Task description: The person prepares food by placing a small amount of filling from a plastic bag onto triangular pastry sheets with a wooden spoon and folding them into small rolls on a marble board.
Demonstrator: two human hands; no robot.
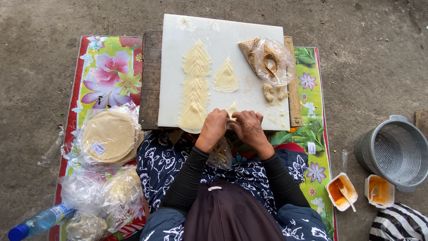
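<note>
Both hands, left hand [213, 126] and right hand [248, 126], pinch one wrapper [232, 111] (two sauce tubs [360, 191] aside)

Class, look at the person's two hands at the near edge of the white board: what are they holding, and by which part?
Both the left hand and right hand pinch a small pale wrapper piece by its lower edge.

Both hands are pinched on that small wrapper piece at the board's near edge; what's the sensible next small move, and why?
Probably finish the fold and press the edge shut. The left hand and right hand meet around a small wrapper piece at the near edge of the white board, only its tip showing. Filling lumps lie close by and cut wrapper triangles wait alongside.
</note>
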